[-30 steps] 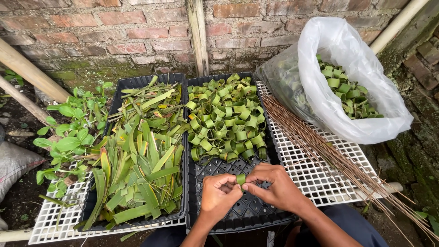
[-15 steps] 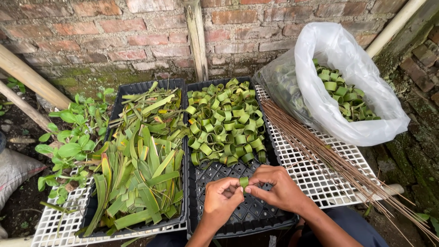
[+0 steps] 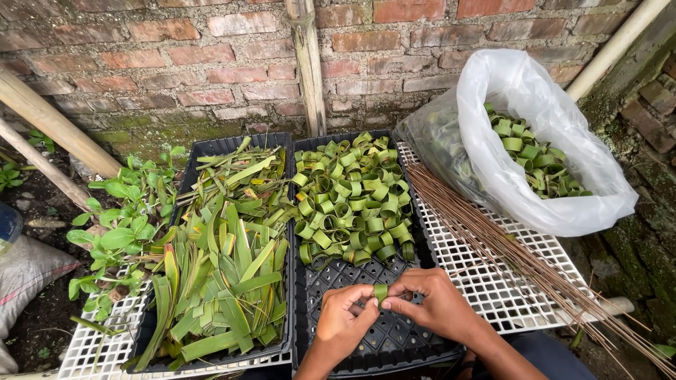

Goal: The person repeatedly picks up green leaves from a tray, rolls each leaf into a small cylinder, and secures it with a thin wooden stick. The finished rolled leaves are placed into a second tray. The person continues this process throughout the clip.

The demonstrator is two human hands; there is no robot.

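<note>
Head view: both hands meet at 6 o'clock over the near end of the black tray [image 3: 422, 355]. Left hand [image 3: 343, 325] and right hand [image 3: 431, 304] pinch one small green leaf strip [image 3: 380, 292] between thumb and fingertips, both clenched on it, strip upright between them and held just above the tray. Strip looks light, thin, flexible but likely to crease or split along the grain; best taken at the two ends with fingertip pinches, not squeezed mid-loop. At 12 o'clock in the same tray, a heap of rolled leaf rings [image 3: 352, 200]. At 9 o'clock, a second tray of flat long leaves [image 3: 225, 274]. At 3 o'clock, thin brown sticks [image 3: 507, 246] lie on a white grid rack [image 3: 486, 295]; at 2 o'clock, a white plastic bag [image 3: 542, 141] holds more rings. Brick wall [image 3: 176, 63] behind.
</note>
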